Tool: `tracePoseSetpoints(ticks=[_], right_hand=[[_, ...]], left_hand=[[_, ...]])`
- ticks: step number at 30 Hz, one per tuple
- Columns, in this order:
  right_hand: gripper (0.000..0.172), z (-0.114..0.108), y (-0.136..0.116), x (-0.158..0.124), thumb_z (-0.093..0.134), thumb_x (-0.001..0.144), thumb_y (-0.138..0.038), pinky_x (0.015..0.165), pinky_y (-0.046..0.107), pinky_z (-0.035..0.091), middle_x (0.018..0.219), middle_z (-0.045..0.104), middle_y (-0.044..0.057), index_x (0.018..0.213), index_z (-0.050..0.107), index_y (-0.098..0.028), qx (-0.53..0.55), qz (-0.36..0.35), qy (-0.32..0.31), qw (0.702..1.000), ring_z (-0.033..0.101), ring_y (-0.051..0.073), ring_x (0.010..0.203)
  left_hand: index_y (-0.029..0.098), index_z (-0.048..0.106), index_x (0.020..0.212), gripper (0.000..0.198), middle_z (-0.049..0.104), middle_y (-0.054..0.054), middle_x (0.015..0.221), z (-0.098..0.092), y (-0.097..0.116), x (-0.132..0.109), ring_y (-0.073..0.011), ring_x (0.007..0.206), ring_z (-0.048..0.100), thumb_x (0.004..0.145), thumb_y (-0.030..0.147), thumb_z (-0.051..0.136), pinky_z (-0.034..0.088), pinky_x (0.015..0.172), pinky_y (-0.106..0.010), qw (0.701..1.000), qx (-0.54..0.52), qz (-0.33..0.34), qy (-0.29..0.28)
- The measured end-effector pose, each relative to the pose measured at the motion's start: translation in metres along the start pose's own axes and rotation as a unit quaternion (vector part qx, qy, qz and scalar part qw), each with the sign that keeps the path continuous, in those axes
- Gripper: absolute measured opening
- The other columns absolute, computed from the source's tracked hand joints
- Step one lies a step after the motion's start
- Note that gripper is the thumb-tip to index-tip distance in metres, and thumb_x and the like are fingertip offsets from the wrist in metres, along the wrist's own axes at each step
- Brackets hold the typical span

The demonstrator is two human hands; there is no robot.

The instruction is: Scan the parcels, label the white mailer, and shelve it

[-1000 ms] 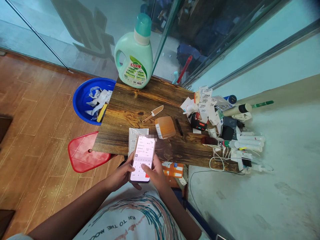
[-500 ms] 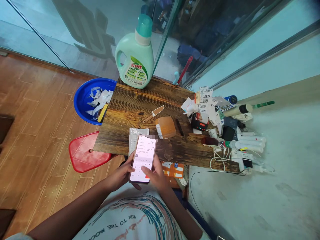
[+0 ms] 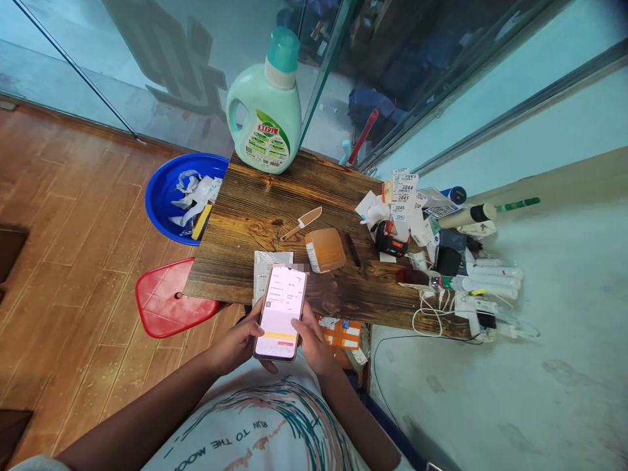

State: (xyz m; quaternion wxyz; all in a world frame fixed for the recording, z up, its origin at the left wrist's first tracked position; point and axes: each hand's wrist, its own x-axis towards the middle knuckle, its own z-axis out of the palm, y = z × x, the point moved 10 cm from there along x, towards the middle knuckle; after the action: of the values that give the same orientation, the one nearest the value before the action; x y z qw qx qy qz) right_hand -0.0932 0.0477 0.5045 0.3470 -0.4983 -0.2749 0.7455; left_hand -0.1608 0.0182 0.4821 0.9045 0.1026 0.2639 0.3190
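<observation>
You held the phone (image 3: 279,314) at the near edge of the surface (image 3: 255,209), left hand (image 3: 235,343) and right hand (image 3: 311,340) each wrapped around a long side. It looked light, stiff, slippery and breakable, safest gripped by those edges.

glossy glass-faced phone (image 3: 280,313), dark rough-grained wooden table (image 3: 255,216), shiny plastic detergent bottle (image 3: 267,111).

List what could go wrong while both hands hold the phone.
The phone, held by the left hand and right hand at the near edge of the table, might slip and fall.
The small knife lies uncovered just beyond it; a blind reach could meet the blade.
The detergent bottle stands at the far edge; a bump might tip it off.
</observation>
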Motion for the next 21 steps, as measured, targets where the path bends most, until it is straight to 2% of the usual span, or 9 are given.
tracePoseSetpoints(ticks=[3,6,8,10,13,15,18,21], right_hand=[[0.046,-0.004,-0.002,0.0,0.06,0.075,-0.034,0.086,0.035,0.051,0.111,0.068,0.004,0.119,0.052,-0.025,-0.038,-0.01,0.008,0.999,0.064,0.021,0.097],[0.067,0.0,0.001,-0.003,0.071,0.065,-0.028,0.084,0.035,0.051,0.115,0.066,0.005,0.126,0.044,-0.025,-0.033,-0.015,-0.043,0.998,0.064,0.023,0.099],[0.076,-0.001,0.005,-0.005,0.071,0.061,-0.032,0.084,0.037,0.051,0.116,0.065,0.006,0.13,0.04,-0.024,0.009,-0.013,-0.059,0.998,0.063,0.025,0.102],[0.076,-0.01,0.009,-0.007,0.064,0.062,-0.042,0.085,0.041,0.051,0.114,0.066,0.009,0.131,0.04,-0.022,0.064,-0.01,-0.032,0.997,0.062,0.028,0.104],[0.074,-0.032,0.016,-0.012,0.056,0.06,-0.049,0.086,0.044,0.05,0.112,0.066,0.011,0.128,0.047,-0.021,0.098,-0.005,0.033,0.995,0.061,0.032,0.105],[0.073,-0.045,0.019,-0.018,0.056,0.059,-0.05,0.088,0.046,0.05,0.111,0.067,0.011,0.126,0.049,-0.021,0.098,0.001,0.057,0.994,0.061,0.032,0.106],[0.073,-0.057,0.023,-0.027,0.058,0.059,-0.05,0.088,0.05,0.049,0.111,0.067,0.012,0.127,0.049,-0.023,0.107,0.018,0.061,0.992,0.061,0.033,0.106],[0.07,-0.063,0.028,-0.033,0.06,0.061,-0.046,0.087,0.051,0.05,0.113,0.067,0.012,0.127,0.048,-0.024,0.119,0.028,0.055,0.991,0.062,0.033,0.107]], left_hand=[[0.039,0.013,0.144,0.086,0.06,-0.006,0.114,0.001,-0.001,0.002,-0.0225,0.079,0.064,0.068,0.02,0.047,0.058,0.051,-0.033,1.0,0.001,-0.004,0.002],[0.037,0.01,0.145,0.088,0.056,-0.008,0.119,0.004,-0.001,0.004,-0.0229,0.079,0.062,0.066,0.023,0.047,0.056,0.049,-0.032,1.0,0.023,-0.008,0.011],[0.038,0.008,0.145,0.089,0.052,-0.009,0.125,0.008,-0.003,0.004,-0.0244,0.083,0.06,0.067,0.025,0.047,0.054,0.048,-0.031,0.998,0.062,-0.016,0.022],[0.037,0.011,0.146,0.084,0.048,-0.008,0.129,0.014,-0.004,0.003,-0.0248,0.089,0.057,0.07,0.026,0.046,0.053,0.053,-0.031,0.99,0.136,-0.025,0.029],[0.03,0.031,0.142,0.069,0.052,-0.007,0.122,0.014,-0.001,0.0,-0.023,0.097,0.051,0.076,0.027,0.05,0.049,0.071,-0.032,0.962,0.268,0.004,0.053],[0.025,0.044,0.134,0.057,0.056,-0.005,0.102,-0.002,-0.003,0.0,-0.02,0.089,0.049,0.078,0.033,0.049,0.044,0.072,-0.03,0.946,0.308,0.014,0.101],[0.019,0.056,0.118,0.047,0.049,0.0,0.073,-0.053,-0.013,-0.001,-0.0167,0.068,0.045,0.076,0.037,0.045,0.037,0.057,-0.027,0.923,0.31,-0.018,0.229],[0.016,0.057,0.103,0.043,0.044,0.003,0.063,-0.097,-0.017,-0.006,-0.0172,0.063,0.045,0.066,0.036,0.048,0.031,0.053,-0.027,0.882,0.326,-0.044,0.336]])
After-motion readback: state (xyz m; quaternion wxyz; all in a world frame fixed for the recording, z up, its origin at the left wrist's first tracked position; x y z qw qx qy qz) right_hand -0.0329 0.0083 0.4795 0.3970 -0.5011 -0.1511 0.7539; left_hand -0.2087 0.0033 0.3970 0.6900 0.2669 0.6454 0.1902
